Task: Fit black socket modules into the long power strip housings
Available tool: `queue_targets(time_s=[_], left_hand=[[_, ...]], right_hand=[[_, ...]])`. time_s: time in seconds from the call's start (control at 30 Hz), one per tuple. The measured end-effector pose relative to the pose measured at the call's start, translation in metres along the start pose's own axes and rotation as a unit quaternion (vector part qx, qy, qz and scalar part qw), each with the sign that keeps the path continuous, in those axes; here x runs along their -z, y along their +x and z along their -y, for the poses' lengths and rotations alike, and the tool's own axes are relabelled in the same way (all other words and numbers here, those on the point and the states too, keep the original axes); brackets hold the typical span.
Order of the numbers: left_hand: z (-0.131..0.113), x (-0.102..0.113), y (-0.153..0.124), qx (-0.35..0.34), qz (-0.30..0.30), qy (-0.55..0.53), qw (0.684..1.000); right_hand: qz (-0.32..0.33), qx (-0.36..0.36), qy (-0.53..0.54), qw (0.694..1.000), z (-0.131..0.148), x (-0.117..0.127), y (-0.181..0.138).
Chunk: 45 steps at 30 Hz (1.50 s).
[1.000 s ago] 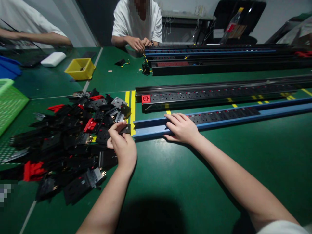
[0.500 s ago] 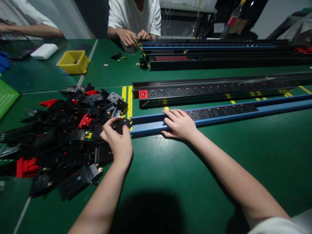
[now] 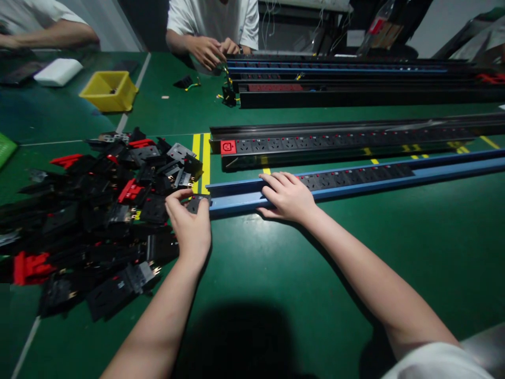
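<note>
My left hand is closed on a black socket module, held at the open left end of a long blue power strip rail. My right hand lies flat on that rail, fingers stretched over its top near the first sockets fitted in it. A big heap of black and red socket modules lies just left of my left hand.
A black power strip with a red end socket lies behind the blue rail. More strips lie farther back, where a person's hands work. A yellow bin and white box stand far left. Another person's arm rests there.
My left hand has brought the black socket module from the heap to the rail's left end. My right hand stays on the rail. The view has tilted slightly.
</note>
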<state>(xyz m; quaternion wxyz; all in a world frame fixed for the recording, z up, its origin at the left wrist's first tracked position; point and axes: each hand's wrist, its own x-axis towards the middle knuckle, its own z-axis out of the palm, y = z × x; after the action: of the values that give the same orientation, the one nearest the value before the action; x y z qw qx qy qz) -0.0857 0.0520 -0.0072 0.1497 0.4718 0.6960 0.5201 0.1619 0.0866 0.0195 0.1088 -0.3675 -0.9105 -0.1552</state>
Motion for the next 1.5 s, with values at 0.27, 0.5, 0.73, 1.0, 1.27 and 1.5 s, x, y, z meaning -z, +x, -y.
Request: queue_targets(time_s=[0.27,0.5,0.73,1.0,1.27,1.5], left_hand=[[0.002,0.000,0.001,0.020,0.040,0.069,0.997],[0.004,-0.002,0.002,0.036,-0.011,-0.026,0.999],[0.013,-0.007,0.008,0.069,-0.014,-0.165,0.984],[0.005,-0.004,0.011,0.036,0.044,-0.185,0.981],[0.006,-0.008,0.014,0.035,0.055,-0.203,0.977],[0.006,-0.008,0.014,0.011,0.040,-0.178,0.983]], right_hand=[[-0.005,0.001,-0.003,1.000,0.000,-0.001,0.000],[-0.001,0.000,0.008,1.000,-0.001,-0.002,0.000],[0.002,0.004,-0.002,1.000,-0.001,0.000,0.001],[0.004,0.005,-0.010,1.000,-0.001,0.000,0.001],[0.000,0.007,-0.017,1.000,-0.001,-0.001,0.001],[-0.009,0.011,-0.021,1.000,-0.001,-0.001,0.001]])
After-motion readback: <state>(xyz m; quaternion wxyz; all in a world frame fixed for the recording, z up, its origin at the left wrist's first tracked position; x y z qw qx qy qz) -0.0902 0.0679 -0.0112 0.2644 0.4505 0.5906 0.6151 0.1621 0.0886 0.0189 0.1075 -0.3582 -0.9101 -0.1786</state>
